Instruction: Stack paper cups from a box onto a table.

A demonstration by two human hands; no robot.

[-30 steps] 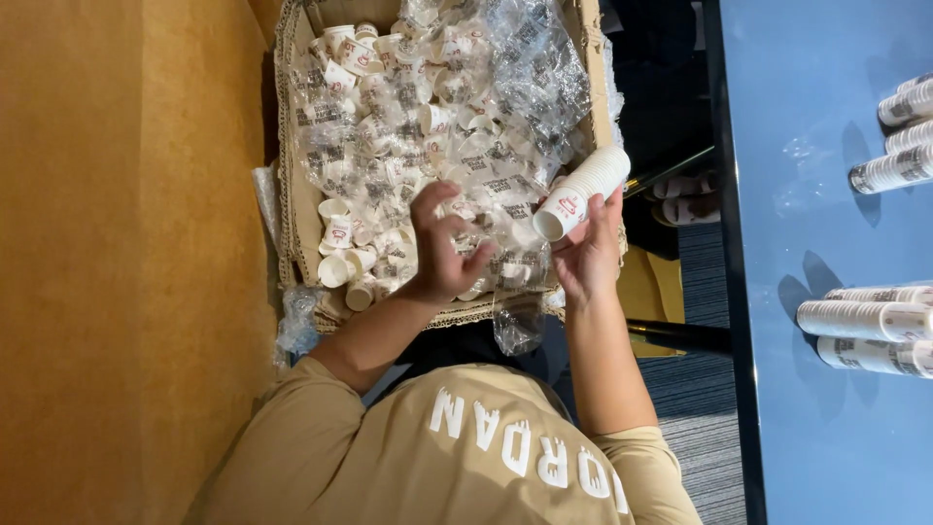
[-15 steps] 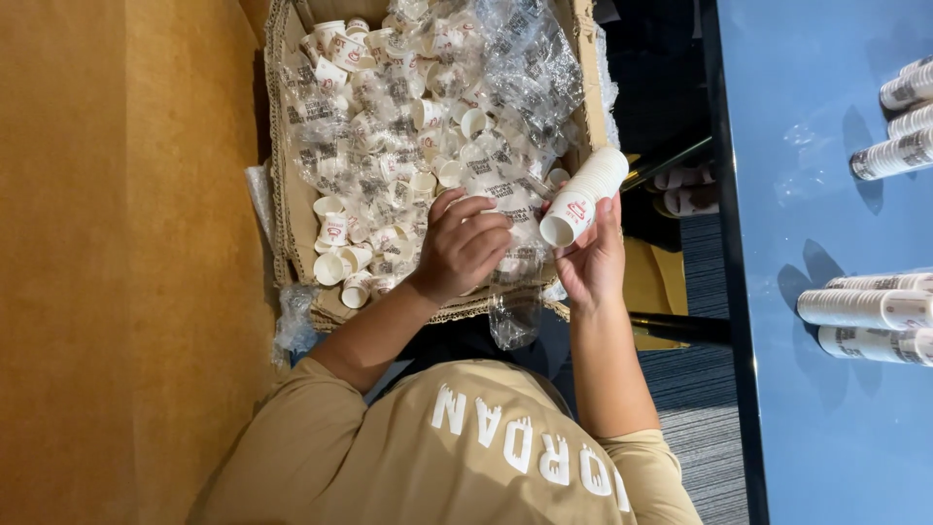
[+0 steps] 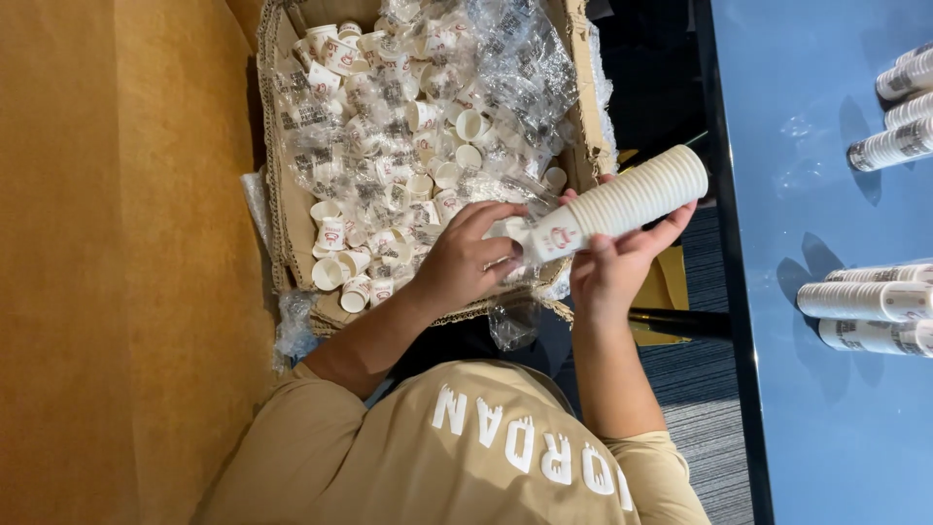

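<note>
Two bare hands work over a cardboard box (image 3: 282, 209) packed with small white paper cups (image 3: 389, 156) and crumpled clear plastic wrap (image 3: 515, 58). In the head view the right hand (image 3: 617, 267) grips a long stack of nested cups (image 3: 627, 199) around its lower end, fingers wrapped under it and thumb on top; the stack slants up and away from the box's near right corner toward the edge of the blue table (image 3: 826, 408). The left hand (image 3: 462, 262) rests at the open mouth of that stack, fingers curled and close together over the cups near the box's near edge. Whether those fingers pinch a single cup cannot be told, since the fingertips are partly hidden against the stack's end.

Loose cups lie in every direction inside the box, some on their sides, some mouth up, thickest along the left and middle. The wrap is heaped mostly toward the far right corner, and a scrap of it hangs over the near edge just below the hands.

On the blue table, well apart from the hands, several wrapped stacks of cups (image 3: 870, 316) lie on their sides near its right edge, with more near the far right corner. A tan wall (image 3: 107, 262) stands beside the box's left side.
</note>
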